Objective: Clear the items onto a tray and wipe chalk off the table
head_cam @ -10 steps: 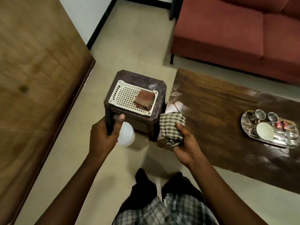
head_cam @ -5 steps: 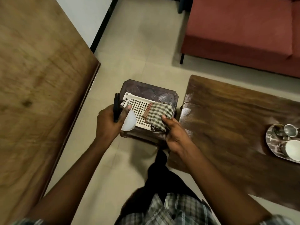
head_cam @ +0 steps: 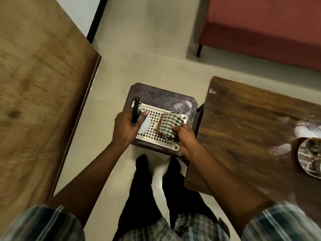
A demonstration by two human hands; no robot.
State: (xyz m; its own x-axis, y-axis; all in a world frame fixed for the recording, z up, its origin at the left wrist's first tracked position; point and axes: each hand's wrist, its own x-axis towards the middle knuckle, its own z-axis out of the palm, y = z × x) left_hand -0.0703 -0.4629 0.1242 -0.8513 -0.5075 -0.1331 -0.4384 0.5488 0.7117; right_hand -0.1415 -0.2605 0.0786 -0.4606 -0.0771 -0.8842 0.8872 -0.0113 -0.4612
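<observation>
Both hands are over the dark brown stool (head_cam: 166, 100), where a white perforated basket (head_cam: 156, 134) sits on top. The left hand (head_cam: 126, 126) is clenched around a black pen (head_cam: 135, 110), which sticks up past the knuckles and points away from the person. The same hand has a white bowl (head_cam: 145, 125) tucked against it, and the bowl's rim shows over the basket's left side. How the fingers catch the bowl is hidden.

The right hand (head_cam: 185, 137) is grasping a green-checked cloth (head_cam: 171, 123), bunched up and held low over the right half of the basket. A brown cloth (head_cam: 159, 127) peeks out just under its left edge, lying in the basket.

To the right, just beside the stool, is the dark wooden counter (head_cam: 246, 129). There are pale chalky marks (head_cam: 212, 91) at its near corner and more whitish smears further along. A steel tray (head_cam: 305, 153) rests at the far right edge of the view, cut off by the frame, its contents too blurred to name.

A red sofa (head_cam: 260, 25) stands beyond the counter on the tiled floor (head_cam: 147, 49). A light wooden panel (head_cam: 38, 87) fills the left side. The person's dark trousers (head_cam: 144, 185) and checked shirt (head_cam: 156, 230) show below.
</observation>
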